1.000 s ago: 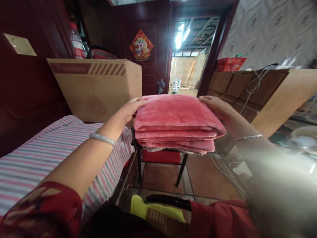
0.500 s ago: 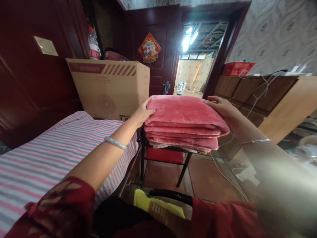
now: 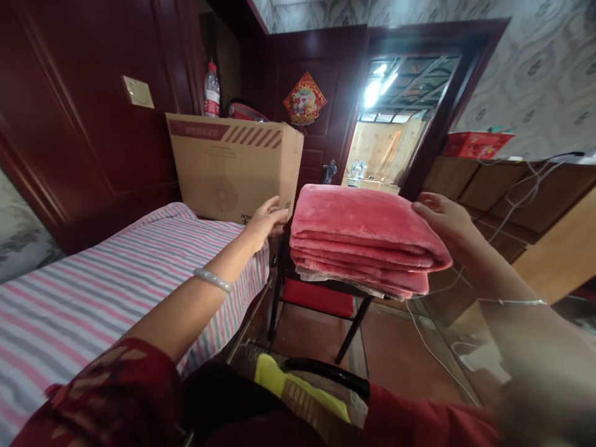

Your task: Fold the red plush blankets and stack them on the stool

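Observation:
A pink plush blanket (image 3: 358, 214), folded into a thick stack of layers, lies in front of me with clear plastic showing under its lower edge. My left hand (image 3: 267, 223) is just left of the stack, apart from it, fingers spread and holding nothing. At the blanket's far right corner is my right hand (image 3: 442, 217). Its thumb rests against the edge, with the forefinger stretched out above; the other fingers are hidden. Dark legs and a red panel (image 3: 319, 298) show beneath the blanket.
A cardboard box (image 3: 223, 167) stands behind my left hand, beside a striped bedspread (image 3: 116, 273). Wooden cabinets (image 3: 498, 186) with loose white cables (image 3: 526, 195) are on the right. A black curved armrest (image 3: 326, 370) and yellow cloth (image 3: 270, 372) are close to me.
My left hand has let go of the blanket's left side and moved a little away. My right hand stays at the right corner. The view has shifted left.

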Tool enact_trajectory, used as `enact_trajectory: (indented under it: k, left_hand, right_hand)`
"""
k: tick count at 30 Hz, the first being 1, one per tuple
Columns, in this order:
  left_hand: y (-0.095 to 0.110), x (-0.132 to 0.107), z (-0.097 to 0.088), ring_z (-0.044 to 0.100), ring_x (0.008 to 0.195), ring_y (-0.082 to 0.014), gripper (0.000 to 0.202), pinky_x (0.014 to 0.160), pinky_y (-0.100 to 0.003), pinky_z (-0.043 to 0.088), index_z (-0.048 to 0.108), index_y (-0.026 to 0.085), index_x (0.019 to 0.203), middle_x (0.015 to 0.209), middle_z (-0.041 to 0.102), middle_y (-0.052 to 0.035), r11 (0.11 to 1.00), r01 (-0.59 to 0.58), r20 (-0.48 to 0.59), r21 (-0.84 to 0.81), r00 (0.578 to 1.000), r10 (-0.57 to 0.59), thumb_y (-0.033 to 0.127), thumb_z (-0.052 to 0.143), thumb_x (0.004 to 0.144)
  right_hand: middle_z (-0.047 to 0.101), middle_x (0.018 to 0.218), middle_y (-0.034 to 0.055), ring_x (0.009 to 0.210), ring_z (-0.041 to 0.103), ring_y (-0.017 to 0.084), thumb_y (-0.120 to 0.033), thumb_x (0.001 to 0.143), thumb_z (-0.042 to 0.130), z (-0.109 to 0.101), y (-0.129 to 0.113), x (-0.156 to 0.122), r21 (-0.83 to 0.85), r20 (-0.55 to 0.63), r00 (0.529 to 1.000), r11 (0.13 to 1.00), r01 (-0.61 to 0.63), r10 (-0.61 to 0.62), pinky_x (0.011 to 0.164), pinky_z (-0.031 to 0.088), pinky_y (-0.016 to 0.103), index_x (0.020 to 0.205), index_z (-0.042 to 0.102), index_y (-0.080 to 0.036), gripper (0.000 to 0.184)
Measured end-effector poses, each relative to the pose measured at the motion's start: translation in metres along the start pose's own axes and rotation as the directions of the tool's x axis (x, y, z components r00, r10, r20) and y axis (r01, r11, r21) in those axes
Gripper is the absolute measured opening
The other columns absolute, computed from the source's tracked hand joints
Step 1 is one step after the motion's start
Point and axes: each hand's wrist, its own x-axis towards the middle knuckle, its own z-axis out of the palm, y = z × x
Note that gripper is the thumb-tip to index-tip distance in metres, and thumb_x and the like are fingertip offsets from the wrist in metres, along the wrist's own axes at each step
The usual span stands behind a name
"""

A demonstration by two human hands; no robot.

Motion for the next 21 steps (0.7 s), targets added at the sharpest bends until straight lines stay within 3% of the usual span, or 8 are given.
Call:
enact_trajectory:
  k: [4, 6, 8, 9, 11, 13, 18, 21]
  left_hand:
    - [-0.018, -0.031, -0.048, 0.068, 0.083, -0.0171, 0.055, 0.062, -0.025, 0.053, 0.065, 0.019, 0.127, 0.119, 0.068, -0.0117, 0.993, 0.028, -0.044, 0.115, 0.999, -0.023, 0.032, 0.076, 0.075]
    - [-0.034, -0.052, -0.077, 0.068, 0.086, -0.0192, 0.046, 0.065, -0.027, 0.053, 0.070, 0.019, 0.114, 0.114, 0.072, -0.0109, 0.982, 0.078, -0.071, 0.174, 0.995, -0.066, 0.039, 0.078, 0.073]
    - [-0.053, -0.077, -0.107, 0.069, 0.087, -0.0205, 0.042, 0.066, -0.027, 0.052, 0.072, 0.020, 0.105, 0.109, 0.074, -0.0097, 0.962, 0.142, -0.137, 0.235, 0.984, -0.112, 0.044, 0.078, 0.071]
    - [-0.062, -0.091, -0.122, 0.069, 0.087, -0.0208, 0.040, 0.066, -0.028, 0.052, 0.073, 0.021, 0.102, 0.105, 0.075, -0.0090, 0.949, 0.174, -0.172, 0.263, 0.976, -0.131, 0.046, 0.077, 0.071]
    - [-0.078, -0.124, -0.150, 0.069, 0.083, -0.0213, 0.038, 0.065, -0.028, 0.050, 0.073, 0.021, 0.100, 0.097, 0.075, -0.0078, 0.917, 0.246, -0.246, 0.315, 0.954, -0.172, 0.047, 0.074, 0.072]
    - [-0.089, -0.162, -0.174, 0.069, 0.081, -0.0223, 0.035, 0.065, -0.029, 0.050, 0.074, 0.021, 0.097, 0.090, 0.076, -0.0065, 0.881, 0.302, -0.320, 0.365, 0.929, -0.186, 0.046, 0.072, 0.072]
    - [-0.099, -0.280, -0.222, 0.069, 0.088, -0.0236, 0.022, 0.079, -0.034, 0.053, 0.075, 0.025, 0.094, 0.094, 0.077, -0.0058, 0.733, 0.343, -0.502, 0.588, 0.865, -0.002, 0.034, 0.066, 0.077]
    - [-0.097, -0.363, -0.238, 0.069, 0.091, -0.0219, 0.029, 0.084, -0.034, 0.054, 0.073, 0.022, 0.107, 0.104, 0.076, -0.0082, 0.587, 0.443, -0.644, 0.678, 0.743, 0.183, 0.028, 0.055, 0.085]
  right_hand:
    - [0.065, 0.123, 0.0142, 0.095, 0.068, 0.026, -0.038, 0.089, 0.056, -0.007, -0.051, -0.061, 0.067, -0.323, 0.895, 0.936, 0.345, -0.307, 0.083, 0.056, 0.040, 0.121, 0.070, -0.024, 0.037]
    - [0.069, 0.110, 0.0092, 0.087, 0.068, 0.024, -0.041, 0.094, 0.056, 0.004, -0.075, -0.107, 0.162, -0.284, 0.846, 0.847, 0.507, -0.452, 0.081, 0.057, 0.040, 0.113, 0.071, -0.030, 0.027]
    - [0.071, 0.100, 0.0058, 0.085, 0.068, 0.024, -0.036, 0.097, 0.055, 0.030, -0.093, -0.154, 0.348, -0.046, 0.795, 0.736, 0.581, -0.605, 0.079, 0.058, 0.039, 0.112, 0.071, -0.034, 0.022]
    - [0.072, 0.099, 0.0053, 0.086, 0.069, 0.024, -0.034, 0.098, 0.054, 0.049, -0.100, -0.176, 0.461, 0.106, 0.712, 0.668, 0.584, -0.695, 0.079, 0.058, 0.039, 0.114, 0.070, -0.034, 0.024]
    - [0.072, 0.102, 0.0060, 0.090, 0.070, 0.024, -0.031, 0.098, 0.052, 0.093, -0.110, -0.216, 0.651, 0.377, 0.425, 0.562, 0.510, -0.823, 0.080, 0.058, 0.038, 0.120, 0.070, -0.033, 0.028]
    - [0.073, 0.104, 0.0067, 0.094, 0.071, 0.026, -0.028, 0.097, 0.052, 0.139, -0.118, -0.249, 0.725, 0.503, 0.213, 0.544, 0.424, -0.837, 0.082, 0.058, 0.039, 0.122, 0.070, -0.030, 0.031]
    - [0.075, 0.109, 0.0076, 0.093, 0.073, 0.026, -0.032, 0.097, 0.048, 0.235, -0.154, -0.304, 0.874, 0.431, -0.013, 0.414, 0.255, -0.902, 0.080, 0.061, 0.040, 0.121, 0.071, -0.029, 0.034]
    - [0.076, 0.109, 0.0094, 0.087, 0.075, 0.026, -0.042, 0.095, 0.049, 0.274, -0.196, -0.330, 0.939, 0.328, -0.096, 0.313, 0.145, -0.940, 0.070, 0.063, 0.036, 0.116, 0.074, -0.026, 0.036]
